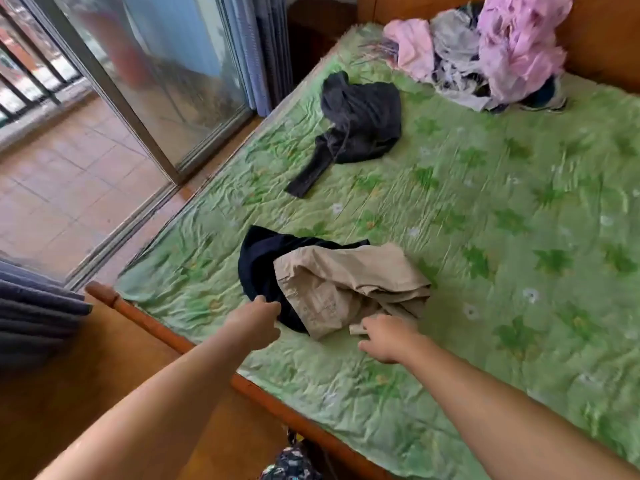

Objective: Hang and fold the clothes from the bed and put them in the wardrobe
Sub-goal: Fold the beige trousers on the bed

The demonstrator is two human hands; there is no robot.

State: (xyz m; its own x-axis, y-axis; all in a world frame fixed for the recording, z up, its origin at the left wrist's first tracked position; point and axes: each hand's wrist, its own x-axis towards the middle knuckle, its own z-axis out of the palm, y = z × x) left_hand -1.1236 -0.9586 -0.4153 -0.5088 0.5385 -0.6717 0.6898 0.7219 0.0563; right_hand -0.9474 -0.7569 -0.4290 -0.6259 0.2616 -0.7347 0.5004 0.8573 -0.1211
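Note:
Near the foot of the bed [502, 209], a pair of crumpled beige trousers [346, 278] lies partly over a navy garment [258, 258]. My left hand [256, 320] grips the near edge of the navy garment with curled fingers. My right hand [384, 336] pinches a near end of the beige trousers between thumb and fingers. Farther up the green floral sheet lies a dark grey garment [360, 119]. A heap of pink, grey and lilac clothes [485, 53] is piled at the headboard. No wardrobe is in view.
The wooden bed frame [166, 330] runs along the near edge. A sliding glass door [166, 64] stands left of the bed, with a tiled balcony beyond. Blue-grey curtain folds [34, 317] hang at the left. A patterned bag [291, 460] sits by the frame below.

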